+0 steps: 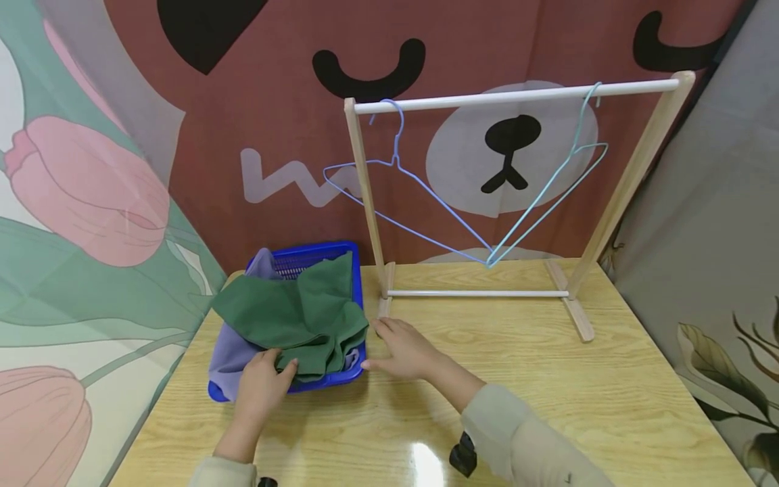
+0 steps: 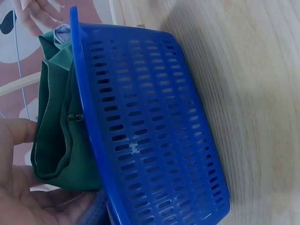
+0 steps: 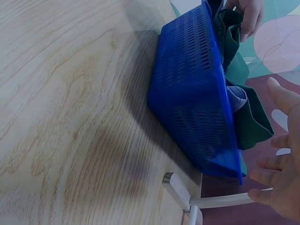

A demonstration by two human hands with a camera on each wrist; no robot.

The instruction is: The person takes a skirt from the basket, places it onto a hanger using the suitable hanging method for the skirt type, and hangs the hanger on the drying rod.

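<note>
My left hand (image 1: 262,380) pinches the green cloth (image 1: 296,312) heaped in the blue basket (image 1: 341,253) at nine o'clock on the tabletop (image 1: 517,379), while my right hand (image 1: 404,350), grip released, steadies the basket's side.

Wooden table (image 1: 499,379), blue basket (image 1: 316,260), clothes rack (image 1: 481,293)

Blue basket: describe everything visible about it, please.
The blue basket is a shallow rectangular plastic tray with slotted walls, standing flat at the wooden table's left rear, beside the rack's foot. A green cloth and a lavender cloth fill it and spill over its rim. The left hand grips the green cloth; the right hand lies open by its right side.
</note>
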